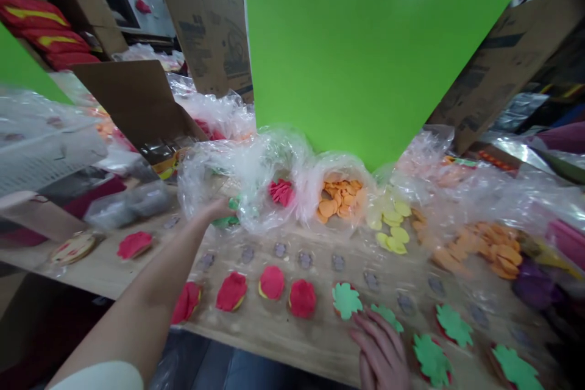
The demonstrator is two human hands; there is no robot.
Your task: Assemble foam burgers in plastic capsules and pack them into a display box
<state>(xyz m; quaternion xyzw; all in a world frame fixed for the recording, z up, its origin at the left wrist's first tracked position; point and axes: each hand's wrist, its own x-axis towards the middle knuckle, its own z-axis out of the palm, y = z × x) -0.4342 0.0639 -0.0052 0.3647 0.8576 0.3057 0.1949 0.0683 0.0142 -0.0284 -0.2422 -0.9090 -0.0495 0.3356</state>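
Your left hand (pixel 214 210) touches light, limp green felt cutouts (pixel 227 217) in a plastic bag (pixel 247 189), fingers hidden; your right hand (pixel 380 350) rests with fingers narrow, empty; take felt by its edge.

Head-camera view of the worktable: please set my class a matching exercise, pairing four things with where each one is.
Column 1
1. left hand
2. right hand
3. orange discs
4. pale yellow discs

Column 2
A. inside an open clear plastic bag
B. lying loose outside the bags
C. on a green leaf-shaped cut-out
D. at green pieces in the mouth of a crumpled plastic bag

Pairs: 1-D, 2-C, 3-A, 4-B
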